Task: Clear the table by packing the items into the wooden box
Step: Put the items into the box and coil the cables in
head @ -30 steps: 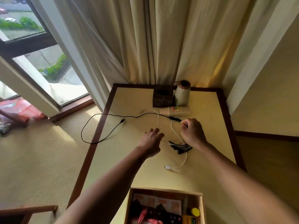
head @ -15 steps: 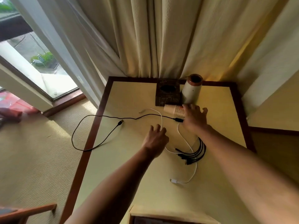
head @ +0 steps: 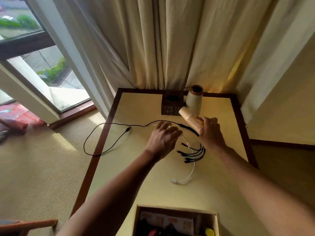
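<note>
Head view shows the wooden box [head: 175, 207] partly filled at the bench's [head: 144, 106] near edge, the right hand [head: 210, 133] gripping the paper cup stack [head: 189, 117], and the left hand [head: 163, 138] spread over the black cable [head: 122, 124] and white cable [head: 192, 171], neither yet packed.

A tan stack of paper cups [head: 190, 119] is being held at a slant by the right hand [head: 210, 133], just in front of a white jar [head: 194, 101] and a dark square container [head: 172, 107] that are standing at the table's [head: 144, 108] far edge. A black multi-plug cable [head: 185, 126] is lying across the table and looping over its left edge, with a white cable [head: 174, 181] lying across it. The open wooden box [head: 175, 207] is sitting at the near edge, already holding things.
</note>
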`<state>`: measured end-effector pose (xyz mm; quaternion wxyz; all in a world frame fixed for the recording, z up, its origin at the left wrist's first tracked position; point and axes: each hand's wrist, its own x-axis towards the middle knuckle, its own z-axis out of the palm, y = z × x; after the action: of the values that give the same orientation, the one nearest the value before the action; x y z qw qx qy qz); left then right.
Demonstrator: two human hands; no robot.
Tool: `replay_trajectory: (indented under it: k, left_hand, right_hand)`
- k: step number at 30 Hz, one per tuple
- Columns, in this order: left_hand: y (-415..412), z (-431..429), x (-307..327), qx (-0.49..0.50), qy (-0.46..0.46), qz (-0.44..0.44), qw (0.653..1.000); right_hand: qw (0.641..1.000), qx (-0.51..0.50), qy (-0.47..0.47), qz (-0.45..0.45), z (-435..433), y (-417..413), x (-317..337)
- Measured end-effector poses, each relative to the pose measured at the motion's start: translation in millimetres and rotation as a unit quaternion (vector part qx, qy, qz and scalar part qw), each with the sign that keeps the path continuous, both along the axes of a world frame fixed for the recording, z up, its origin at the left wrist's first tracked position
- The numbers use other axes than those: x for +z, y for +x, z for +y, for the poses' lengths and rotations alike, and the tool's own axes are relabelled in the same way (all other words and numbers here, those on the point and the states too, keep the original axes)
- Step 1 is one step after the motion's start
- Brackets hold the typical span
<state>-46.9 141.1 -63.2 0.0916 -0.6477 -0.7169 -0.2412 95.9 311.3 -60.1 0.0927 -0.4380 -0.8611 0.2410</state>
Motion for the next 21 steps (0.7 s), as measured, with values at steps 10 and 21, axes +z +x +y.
replay_trajectory:
  k: [10,21]
  left_hand:
    - [58.0,-32.1,132.0,0.082,0.133,-0.071,0.985]
    - [88.0,-152.3,126.6,0.299,-0.009,-0.356,0.886]
  right_hand:
    - [0.982,0.004,-0.035,0.183,-88.4,106.1,65.0]
    - [0.963,0.216,-0.106,0.118,-199.1,190.0,57.8]
